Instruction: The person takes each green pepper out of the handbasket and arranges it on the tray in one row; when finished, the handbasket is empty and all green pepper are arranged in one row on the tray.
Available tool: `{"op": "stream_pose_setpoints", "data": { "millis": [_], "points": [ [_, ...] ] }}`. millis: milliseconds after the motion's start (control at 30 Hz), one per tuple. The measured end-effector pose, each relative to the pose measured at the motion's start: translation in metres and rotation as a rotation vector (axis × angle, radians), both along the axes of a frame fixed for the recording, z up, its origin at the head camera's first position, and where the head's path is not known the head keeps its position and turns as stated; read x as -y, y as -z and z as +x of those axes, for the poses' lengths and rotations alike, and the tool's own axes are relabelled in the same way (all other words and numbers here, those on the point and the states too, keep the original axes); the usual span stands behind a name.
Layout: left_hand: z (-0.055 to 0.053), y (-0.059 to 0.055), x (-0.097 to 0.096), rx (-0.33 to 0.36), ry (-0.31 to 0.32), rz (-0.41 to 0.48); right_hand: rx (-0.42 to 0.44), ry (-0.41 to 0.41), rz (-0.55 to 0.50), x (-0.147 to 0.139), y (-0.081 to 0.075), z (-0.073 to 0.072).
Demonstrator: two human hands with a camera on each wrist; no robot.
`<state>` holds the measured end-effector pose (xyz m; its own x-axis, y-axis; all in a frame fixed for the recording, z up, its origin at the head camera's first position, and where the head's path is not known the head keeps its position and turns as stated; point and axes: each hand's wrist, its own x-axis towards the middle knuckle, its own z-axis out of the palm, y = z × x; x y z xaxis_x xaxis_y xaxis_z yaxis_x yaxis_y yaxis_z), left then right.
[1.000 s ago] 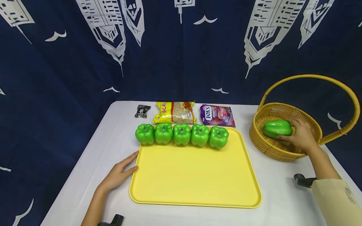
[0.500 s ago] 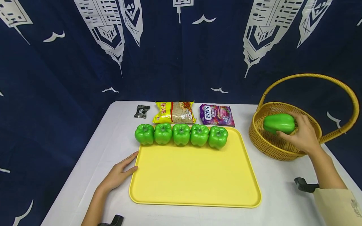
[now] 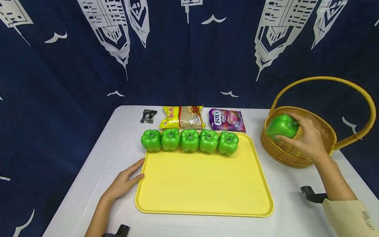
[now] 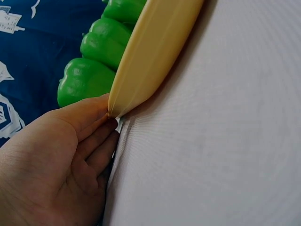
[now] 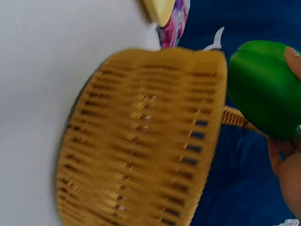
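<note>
In the head view my right hand (image 3: 308,140) grips a green bell pepper (image 3: 283,126) between thumb and fingers, over the left part of a wicker basket (image 3: 291,158). The right wrist view has this pepper (image 5: 268,89) raised at the level of the basket's rim, partly cut off by the frame. My left hand (image 3: 122,182) touches the left edge of a yellow tray (image 3: 204,184) with its fingers extended. Several more green bell peppers (image 3: 190,141) stand in a row along the tray's far edge, stems up.
Behind the tray lie a small black packet (image 3: 148,116), a yellow bag of noodles (image 3: 182,117) and a purple Fox's candy bag (image 3: 227,120). The basket's tall handle (image 3: 325,78) arches over it. A dark blue printed curtain (image 3: 189,65) hangs behind the white table (image 3: 296,204).
My right hand has lifted the pepper from the basket's bottom and moved it left toward the rim, tilting it. My left hand stays at the tray's edge.
</note>
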<state>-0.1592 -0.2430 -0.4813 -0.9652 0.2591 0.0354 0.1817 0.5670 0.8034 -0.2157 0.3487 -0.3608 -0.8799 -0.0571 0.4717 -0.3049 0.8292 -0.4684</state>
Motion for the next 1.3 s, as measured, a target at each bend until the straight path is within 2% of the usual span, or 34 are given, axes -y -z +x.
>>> {"op": "stream_pose_setpoints", "data": {
  "millis": [200,267,433,500,833,1000,1300],
  "points": [
    [0.001,-0.001,0.000,-0.005,0.002,0.015,-0.066,-0.106,0.013,0.018,-0.004,0.000],
    [0.004,-0.008,-0.004,-0.008,-0.002,0.010,-0.082,-0.161,0.029,0.025,-0.004,-0.001],
    [0.004,-0.009,-0.003,-0.008,0.006,0.004,-0.049,-0.267,0.090,0.045,-0.002,0.001],
    [0.000,-0.002,0.000,-0.006,0.011,0.011,-0.023,-0.293,0.107,0.051,0.001,0.001],
    [0.001,-0.001,0.000,-0.012,0.010,0.010,0.113,-0.326,0.187,0.063,0.026,-0.007],
    [0.001,-0.001,0.001,-0.008,0.009,0.006,0.138,-0.362,0.215,0.067,0.037,-0.011],
    [-0.001,0.002,0.001,-0.014,0.008,0.025,0.145,-0.348,0.222,0.073,0.045,-0.016]
  ]
}}
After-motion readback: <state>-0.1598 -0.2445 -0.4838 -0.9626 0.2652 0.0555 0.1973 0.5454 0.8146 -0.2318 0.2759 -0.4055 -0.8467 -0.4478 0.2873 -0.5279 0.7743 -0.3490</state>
